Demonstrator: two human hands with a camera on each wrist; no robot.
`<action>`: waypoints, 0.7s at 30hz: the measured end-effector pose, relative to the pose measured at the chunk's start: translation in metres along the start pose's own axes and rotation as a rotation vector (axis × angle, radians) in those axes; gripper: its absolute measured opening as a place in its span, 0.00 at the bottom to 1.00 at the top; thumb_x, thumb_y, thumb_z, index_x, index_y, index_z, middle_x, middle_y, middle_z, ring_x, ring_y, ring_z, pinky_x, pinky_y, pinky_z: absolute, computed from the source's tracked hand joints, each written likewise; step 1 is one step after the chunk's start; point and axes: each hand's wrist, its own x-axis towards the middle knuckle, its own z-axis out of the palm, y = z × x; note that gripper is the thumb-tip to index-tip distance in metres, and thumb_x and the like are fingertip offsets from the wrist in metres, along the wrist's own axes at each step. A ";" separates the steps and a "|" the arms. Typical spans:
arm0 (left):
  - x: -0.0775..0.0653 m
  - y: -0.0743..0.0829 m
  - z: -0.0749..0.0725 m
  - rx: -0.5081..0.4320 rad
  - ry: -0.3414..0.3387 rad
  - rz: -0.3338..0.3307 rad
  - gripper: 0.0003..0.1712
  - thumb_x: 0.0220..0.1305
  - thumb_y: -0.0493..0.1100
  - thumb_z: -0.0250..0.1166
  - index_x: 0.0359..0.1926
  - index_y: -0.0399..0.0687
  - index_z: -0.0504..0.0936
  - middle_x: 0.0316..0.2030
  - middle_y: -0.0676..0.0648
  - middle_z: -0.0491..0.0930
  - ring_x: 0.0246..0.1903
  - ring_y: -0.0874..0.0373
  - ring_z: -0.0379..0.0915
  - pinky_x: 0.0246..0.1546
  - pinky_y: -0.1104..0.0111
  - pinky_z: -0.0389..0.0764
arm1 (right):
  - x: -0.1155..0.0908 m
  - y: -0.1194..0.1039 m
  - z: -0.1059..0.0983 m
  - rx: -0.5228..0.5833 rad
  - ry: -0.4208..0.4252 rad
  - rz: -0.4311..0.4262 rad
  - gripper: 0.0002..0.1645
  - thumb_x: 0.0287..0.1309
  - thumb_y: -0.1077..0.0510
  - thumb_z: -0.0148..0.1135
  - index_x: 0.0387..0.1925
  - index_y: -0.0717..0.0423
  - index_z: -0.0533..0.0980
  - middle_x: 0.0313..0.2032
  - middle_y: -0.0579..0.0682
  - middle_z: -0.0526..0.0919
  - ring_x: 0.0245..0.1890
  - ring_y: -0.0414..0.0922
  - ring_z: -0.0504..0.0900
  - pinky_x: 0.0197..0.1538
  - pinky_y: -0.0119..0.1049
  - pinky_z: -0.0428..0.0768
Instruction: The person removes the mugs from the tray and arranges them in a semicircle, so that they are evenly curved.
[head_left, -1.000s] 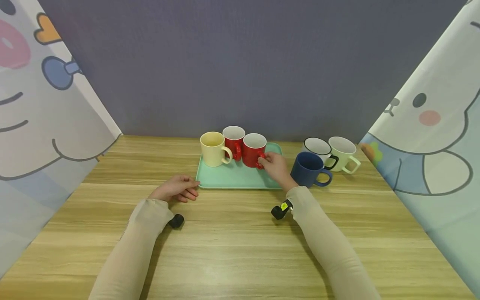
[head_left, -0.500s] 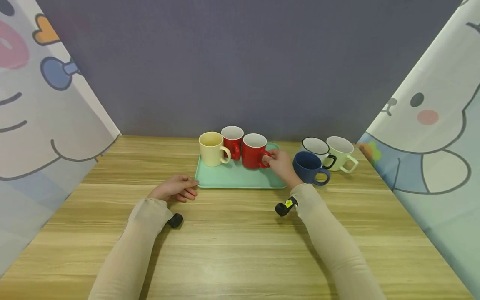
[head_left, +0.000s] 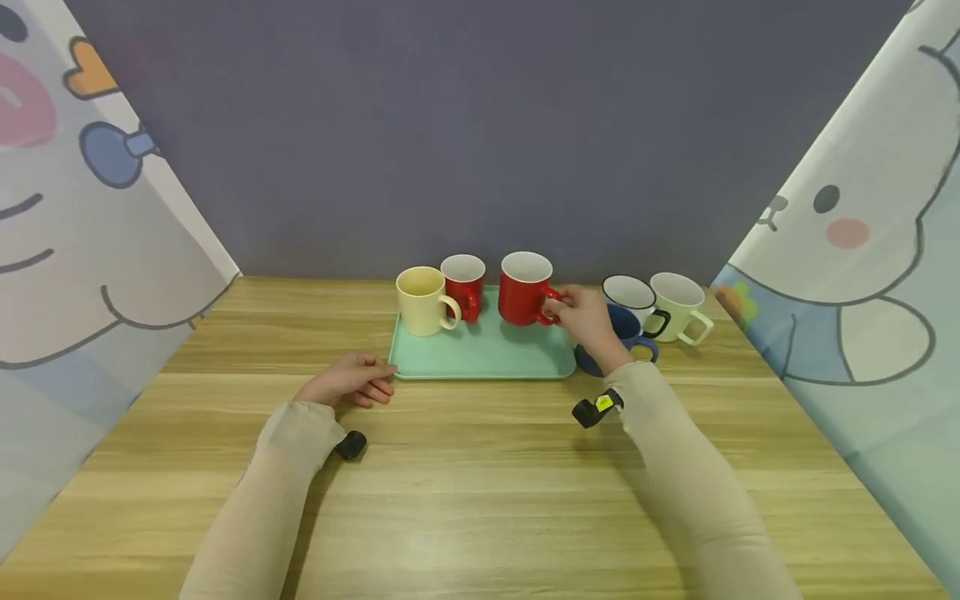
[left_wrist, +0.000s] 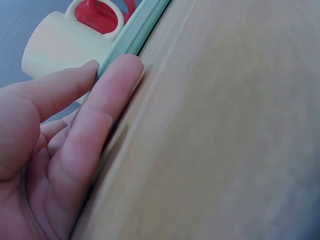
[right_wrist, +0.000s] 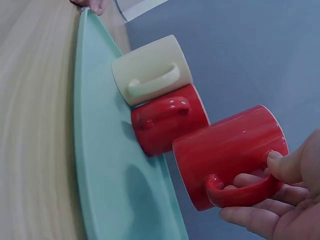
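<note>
Wooden table (head_left: 450, 500): a red mug (head_left: 519, 302) hangs above a green tray (head_left: 472, 358), fingers of the right hand (head_left: 588, 321) clamped on its handle. At nine o'clock from it stand a second red mug (head_left: 467, 287) and yellow mug (head_left: 420, 312); around three, three more mugs (head_left: 632, 293); at eight, the left hand (head_left: 347, 379) pinches the tray's corner.

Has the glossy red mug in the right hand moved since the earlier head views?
Yes. Against the mint-green rectangular tray, the glossy red mug has risen and shifted rightward in the head view.
</note>
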 end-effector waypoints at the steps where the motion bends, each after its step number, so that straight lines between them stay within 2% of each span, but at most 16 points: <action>1: 0.001 0.001 0.000 0.000 -0.001 0.004 0.18 0.75 0.51 0.58 0.45 0.38 0.77 0.33 0.48 0.84 0.31 0.60 0.84 0.29 0.68 0.82 | 0.000 0.000 -0.004 -0.007 0.003 -0.005 0.14 0.68 0.63 0.60 0.47 0.74 0.78 0.43 0.66 0.85 0.43 0.56 0.85 0.39 0.33 0.83; 9: 0.000 0.003 0.002 0.007 0.015 -0.010 0.17 0.74 0.51 0.59 0.42 0.39 0.77 0.33 0.48 0.84 0.31 0.60 0.84 0.30 0.68 0.82 | -0.002 -0.003 -0.034 0.024 0.002 -0.015 0.16 0.69 0.64 0.59 0.50 0.76 0.76 0.45 0.69 0.84 0.44 0.57 0.85 0.47 0.44 0.84; 14: -0.004 0.003 0.003 -0.004 0.016 -0.004 0.17 0.75 0.49 0.58 0.45 0.37 0.77 0.32 0.48 0.84 0.31 0.60 0.84 0.29 0.69 0.82 | -0.002 -0.008 -0.048 0.014 0.021 -0.006 0.17 0.70 0.63 0.58 0.51 0.76 0.75 0.46 0.70 0.83 0.44 0.54 0.85 0.43 0.35 0.84; 21: -0.004 0.004 0.003 0.002 0.016 -0.007 0.17 0.75 0.50 0.58 0.46 0.38 0.76 0.32 0.49 0.84 0.31 0.61 0.84 0.30 0.68 0.82 | -0.010 -0.008 -0.071 0.050 0.078 -0.011 0.17 0.70 0.65 0.57 0.52 0.78 0.74 0.48 0.73 0.81 0.33 0.35 0.84 0.38 0.27 0.82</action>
